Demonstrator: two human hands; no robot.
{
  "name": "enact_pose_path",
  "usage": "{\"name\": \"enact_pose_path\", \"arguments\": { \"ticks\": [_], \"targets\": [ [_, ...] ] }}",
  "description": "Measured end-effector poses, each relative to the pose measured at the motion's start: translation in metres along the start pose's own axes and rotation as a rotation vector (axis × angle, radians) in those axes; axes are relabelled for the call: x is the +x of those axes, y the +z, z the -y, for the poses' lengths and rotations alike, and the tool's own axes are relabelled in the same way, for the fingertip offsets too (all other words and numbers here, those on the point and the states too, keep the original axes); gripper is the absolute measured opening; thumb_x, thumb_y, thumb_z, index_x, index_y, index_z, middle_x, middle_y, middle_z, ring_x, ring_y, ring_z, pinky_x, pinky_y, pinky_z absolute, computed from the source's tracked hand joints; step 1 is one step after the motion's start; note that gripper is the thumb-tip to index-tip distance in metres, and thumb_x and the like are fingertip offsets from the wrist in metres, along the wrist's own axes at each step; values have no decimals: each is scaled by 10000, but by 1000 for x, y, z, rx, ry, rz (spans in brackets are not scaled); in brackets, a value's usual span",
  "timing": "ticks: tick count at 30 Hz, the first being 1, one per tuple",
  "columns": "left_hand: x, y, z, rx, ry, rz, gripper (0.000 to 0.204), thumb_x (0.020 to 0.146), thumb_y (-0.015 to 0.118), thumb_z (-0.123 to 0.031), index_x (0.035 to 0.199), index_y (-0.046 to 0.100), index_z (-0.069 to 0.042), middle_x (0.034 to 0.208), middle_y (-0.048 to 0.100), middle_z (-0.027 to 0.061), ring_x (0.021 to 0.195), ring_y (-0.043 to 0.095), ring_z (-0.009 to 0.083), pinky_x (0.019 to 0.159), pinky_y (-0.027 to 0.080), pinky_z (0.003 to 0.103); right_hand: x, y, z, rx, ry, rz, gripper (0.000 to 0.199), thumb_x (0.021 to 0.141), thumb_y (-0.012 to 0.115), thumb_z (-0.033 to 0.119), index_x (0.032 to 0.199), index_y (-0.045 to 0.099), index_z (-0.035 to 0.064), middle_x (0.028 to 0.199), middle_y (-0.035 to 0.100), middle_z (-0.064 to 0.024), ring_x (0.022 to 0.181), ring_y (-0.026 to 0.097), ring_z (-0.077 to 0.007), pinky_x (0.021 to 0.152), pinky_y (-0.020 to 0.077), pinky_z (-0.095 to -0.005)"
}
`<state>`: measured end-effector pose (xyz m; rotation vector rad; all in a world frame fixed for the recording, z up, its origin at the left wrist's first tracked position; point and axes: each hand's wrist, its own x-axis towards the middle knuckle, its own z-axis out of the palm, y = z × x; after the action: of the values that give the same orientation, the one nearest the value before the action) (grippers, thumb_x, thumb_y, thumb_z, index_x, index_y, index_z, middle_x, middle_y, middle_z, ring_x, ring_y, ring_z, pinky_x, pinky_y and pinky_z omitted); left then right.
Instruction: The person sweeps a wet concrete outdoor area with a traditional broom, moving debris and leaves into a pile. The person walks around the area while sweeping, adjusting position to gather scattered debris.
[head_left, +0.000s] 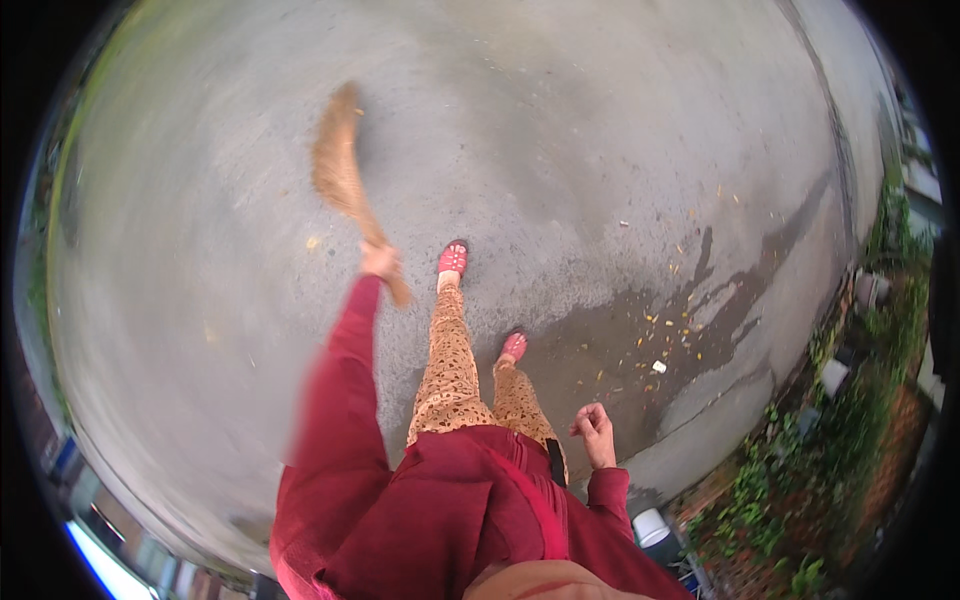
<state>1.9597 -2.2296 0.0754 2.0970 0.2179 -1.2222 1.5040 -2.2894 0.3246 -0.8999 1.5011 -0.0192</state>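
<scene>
My left hand [380, 261] is wrapped round the handle of a straw broom [337, 165], held out ahead and to the left over the grey pavement. The brown bristles curve away from me and are slightly blurred. A short end of the handle sticks out behind the fist. By my right hip, my right hand [597, 435] hangs with its fingers loosely curled in and nothing visible in them. My feet in red sandals [453, 258] stand on the pavement, the left one further ahead.
A dark wet patch [620, 340] with scattered yellow leaves and a small white scrap [659, 367] lies to the right. Beyond it runs a bed of green plants [750, 510] with pots. A white bucket [650, 527] stands near my right side.
</scene>
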Motion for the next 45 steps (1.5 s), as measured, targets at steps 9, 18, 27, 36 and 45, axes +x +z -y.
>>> {"name": "enact_pose_path", "arguments": {
  "ticks": [9, 18, 27, 36, 45],
  "targets": [
    [-111, 267, -12, 658, 274, 731, 693, 638, 570, -88, 1242, 240, -8, 751, 583, 159, 624, 581, 288, 595, 484, 368, -49, -57, -100, 53, 280, -257, 50, 810, 453, 90, 824, 437, 45, 649, 515, -62, 531, 529, -144, 493, 485, -279],
    [-227, 210, -97, 167, -38, 976, 619, 676, 525, -64, 1258, 317, -106, 664, 453, 28, 464, 449, 81, 432, 421, 239, 13, -150, -130, 305, 140, -192, 61, 818, 470, 121, 816, 439, 68, 617, 492, -35, 510, 507, -114, 460, 457, -252],
    [-231, 325, -52, 17, -193, 548, 31, 740, 458, -85, 716, 440, -76, 595, 472, 19, 513, 486, 137, 477, 433, 285, 3, -244, -216, 788, 210, -475, 47, 829, 471, 133, 819, 449, 93, 622, 495, -23, 521, 516, -124, 497, 476, -267],
    [-396, 626, 77, 486, -152, 1126, 334, 641, 536, 20, 934, 390, -44, 553, 440, 30, 432, 456, 142, 405, 431, 275, -66, -192, -347, 993, 659, -589, 38, 830, 438, 103, 797, 454, 92, 613, 492, -49, 505, 529, -164, 447, 497, -318],
    [-472, 642, 21, 244, -268, 997, 125, 665, 486, 4, 759, 430, -55, 519, 443, 49, 420, 464, 153, 384, 411, 261, -58, -205, -306, 1101, 474, -621, 48, 813, 473, 106, 802, 450, 65, 646, 496, -63, 515, 528, -176, 475, 507, -314]
  ]
}}
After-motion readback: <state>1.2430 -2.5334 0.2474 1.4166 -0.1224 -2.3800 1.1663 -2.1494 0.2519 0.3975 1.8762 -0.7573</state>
